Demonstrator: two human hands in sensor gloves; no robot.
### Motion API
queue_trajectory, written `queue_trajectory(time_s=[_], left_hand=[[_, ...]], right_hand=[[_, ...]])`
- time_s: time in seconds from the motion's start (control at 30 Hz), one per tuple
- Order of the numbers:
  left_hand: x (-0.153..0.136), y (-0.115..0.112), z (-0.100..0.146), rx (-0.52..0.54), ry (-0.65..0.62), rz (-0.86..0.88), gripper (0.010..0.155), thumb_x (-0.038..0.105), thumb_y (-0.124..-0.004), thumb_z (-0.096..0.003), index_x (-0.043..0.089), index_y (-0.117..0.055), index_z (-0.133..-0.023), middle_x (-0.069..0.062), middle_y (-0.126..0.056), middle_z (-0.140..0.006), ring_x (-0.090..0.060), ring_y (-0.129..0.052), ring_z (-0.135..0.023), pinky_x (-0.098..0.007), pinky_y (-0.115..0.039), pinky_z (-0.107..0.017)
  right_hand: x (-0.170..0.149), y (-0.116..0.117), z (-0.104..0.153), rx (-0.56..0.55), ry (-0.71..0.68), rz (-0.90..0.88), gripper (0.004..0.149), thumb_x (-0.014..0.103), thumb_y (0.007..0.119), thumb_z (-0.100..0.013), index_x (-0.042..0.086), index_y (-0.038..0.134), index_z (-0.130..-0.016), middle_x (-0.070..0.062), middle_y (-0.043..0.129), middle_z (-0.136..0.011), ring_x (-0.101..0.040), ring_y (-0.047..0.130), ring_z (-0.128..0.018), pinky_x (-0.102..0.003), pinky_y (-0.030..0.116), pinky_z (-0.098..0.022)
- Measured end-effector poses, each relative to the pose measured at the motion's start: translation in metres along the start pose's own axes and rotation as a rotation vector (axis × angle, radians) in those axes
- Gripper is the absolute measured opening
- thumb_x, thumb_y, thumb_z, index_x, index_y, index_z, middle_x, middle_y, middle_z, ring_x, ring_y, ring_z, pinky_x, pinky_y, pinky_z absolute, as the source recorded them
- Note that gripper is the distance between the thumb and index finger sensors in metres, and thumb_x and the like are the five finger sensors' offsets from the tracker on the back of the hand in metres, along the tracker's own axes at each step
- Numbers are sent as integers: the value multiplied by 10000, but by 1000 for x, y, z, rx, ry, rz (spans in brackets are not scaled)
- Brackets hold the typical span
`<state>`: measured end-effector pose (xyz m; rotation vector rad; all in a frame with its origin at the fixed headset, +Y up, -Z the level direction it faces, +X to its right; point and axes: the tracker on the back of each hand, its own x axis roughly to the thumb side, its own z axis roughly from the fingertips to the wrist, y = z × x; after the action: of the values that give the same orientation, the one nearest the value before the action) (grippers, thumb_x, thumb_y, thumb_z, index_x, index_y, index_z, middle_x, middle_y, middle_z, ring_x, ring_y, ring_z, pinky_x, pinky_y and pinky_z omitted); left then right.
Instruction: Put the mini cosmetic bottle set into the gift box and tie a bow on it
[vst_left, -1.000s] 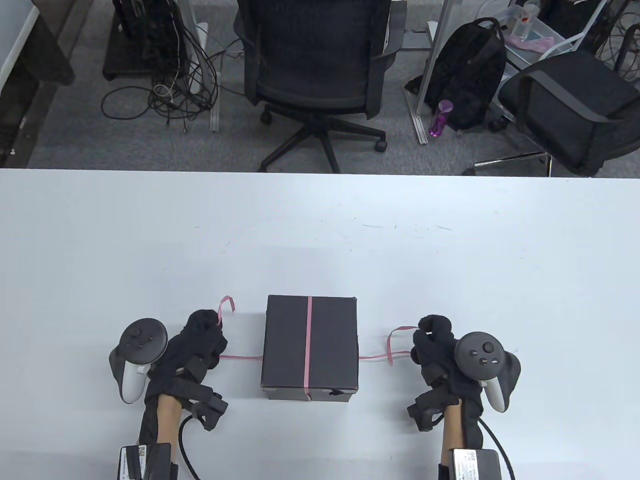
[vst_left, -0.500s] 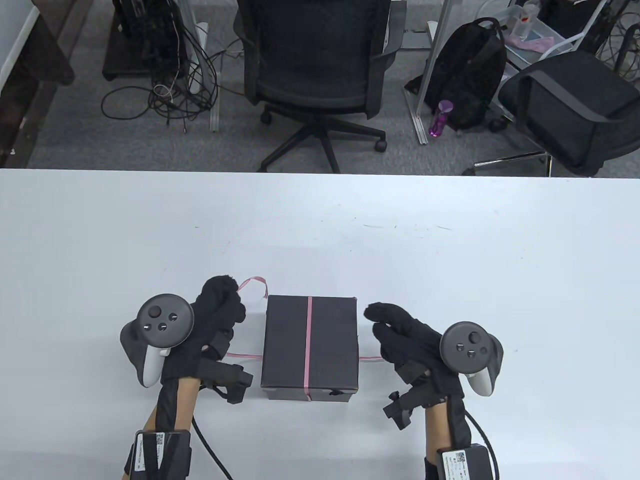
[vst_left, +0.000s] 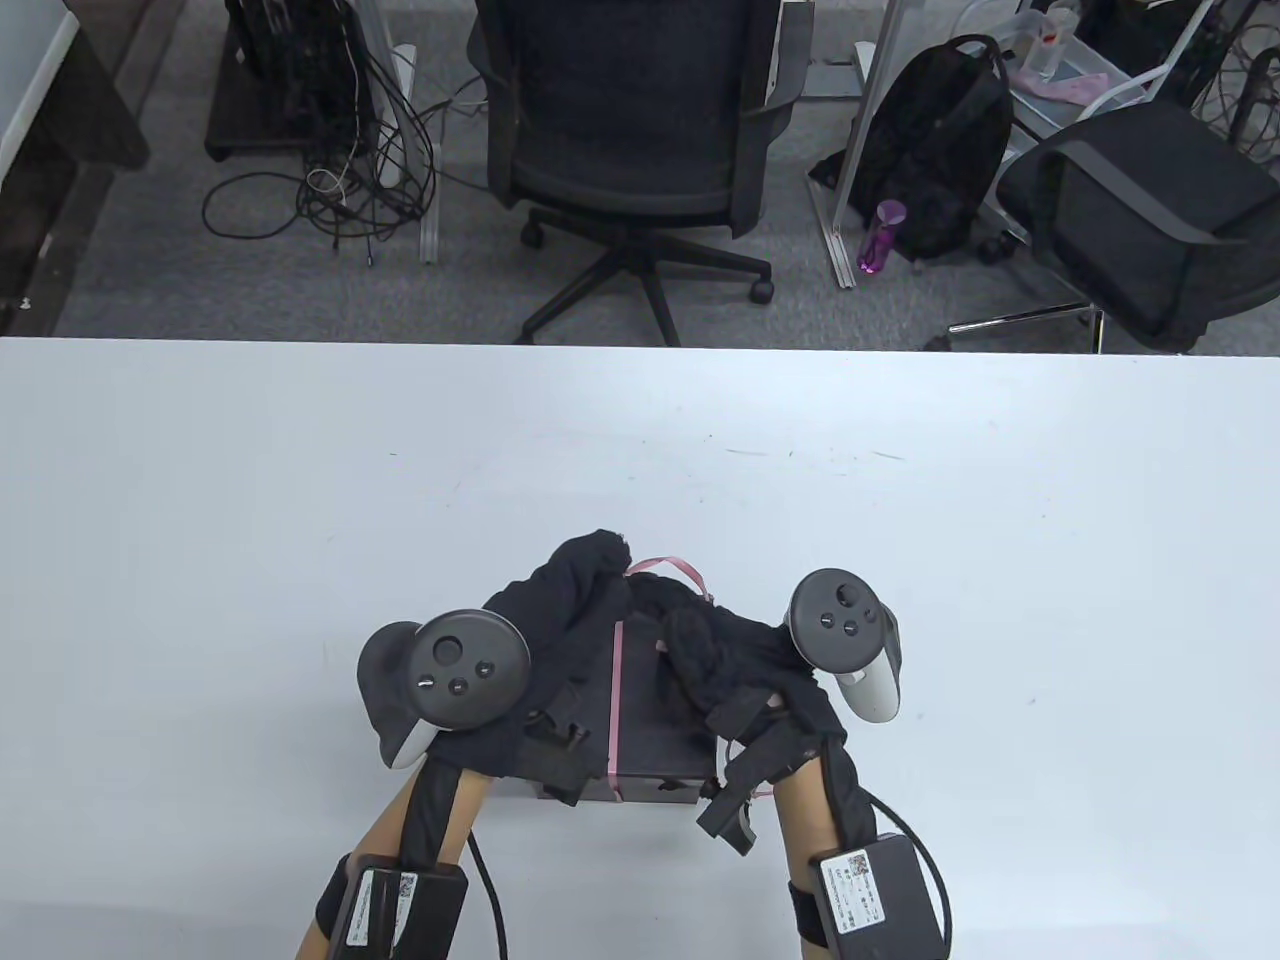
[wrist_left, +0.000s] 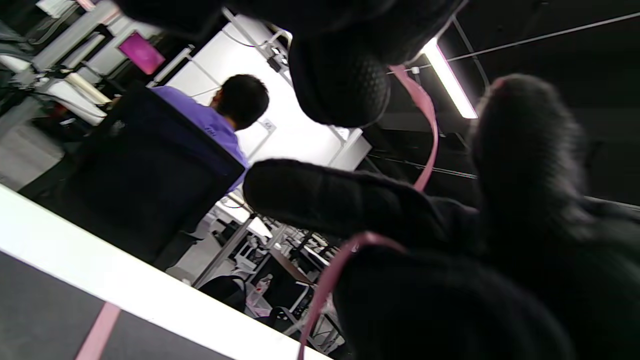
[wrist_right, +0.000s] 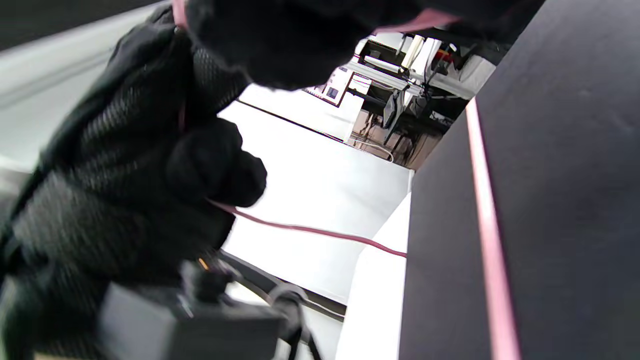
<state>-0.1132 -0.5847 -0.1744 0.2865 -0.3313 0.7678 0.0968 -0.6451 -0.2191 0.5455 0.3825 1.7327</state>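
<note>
Table view first: your table (vst_left: 300, 480) is white, and the box (vst_left: 650, 745) sits closed near its front edge, between your forearms, mostly hidden under both hands. The bottles do not show, so whether they are inside is a guess from the shut lid. A ribbon (vst_left: 614, 700) runs front to back over the lid, and its two free ends are up above the box.

Your left hand (vst_left: 570, 610) is curled around one ribbon end; the left wrist view shows pink strip passing between its fingertips (wrist_left: 340, 85). Your right hand (vst_left: 715, 650) meets it over the far half of the lid, fingers bent, and the ribbon leaves the top of that hand in the right wrist view, so it seems to be pinching the other end (the exact pinch is hidden by glove cloth).

Expect the box to feel stiff and light: it may slide if you pull sideways, so pull both ends evenly and upward. The ribbon is thin, soft and likely slick through gloves. Take it close to the crossing point, not at the tips, so the first knot stays snug while you form the loops.
</note>
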Motion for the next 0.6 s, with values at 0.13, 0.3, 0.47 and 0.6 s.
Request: queue_trajectory(time_s=[0.13, 0.3, 0.47, 0.6], left_hand=[[-1, -8, 5, 10, -33, 14, 449, 403, -758, -551, 221, -767, -962, 57, -969, -718, -32, -890, -154, -287, -899, -228], [-4, -17, 7, 14, -28, 27, 450, 415, -771, -543, 227, -781, -951, 64, -972, -719, -27, -898, -161, -286, -905, -240], [-6, -24, 9, 9, -32, 38, 456, 427, -764, -544, 233, -741, -956, 83, -953, -739, -20, -902, -177, -283, -906, -258], [-10, -26, 14, 1, -27, 107, 469, 432, -761, -548, 222, -709, -964, 71, -930, -764, -18, -912, -212, -290, -908, -288]], right_hand=[[-3, -5, 0, -67, -12, -126, 876, 606, 454, -508, -38, 534, -1096, 8, 898, -352, -18, 805, -101, -247, 823, -100], [0, -11, 4, -161, -21, -181, 625, 490, 659, -621, 49, 640, -1064, 36, 892, -339, -14, 805, -94, -248, 831, -108], [1, -9, 6, -234, -14, -202, 503, 432, 728, -606, 87, 761, -972, 55, 887, -324, -18, 806, -84, -251, 836, -111], [2, -10, 6, -299, -28, -209, 401, 343, 744, -602, 53, 838, -863, 49, 890, -314, -28, 808, -76, -260, 837, -109]])
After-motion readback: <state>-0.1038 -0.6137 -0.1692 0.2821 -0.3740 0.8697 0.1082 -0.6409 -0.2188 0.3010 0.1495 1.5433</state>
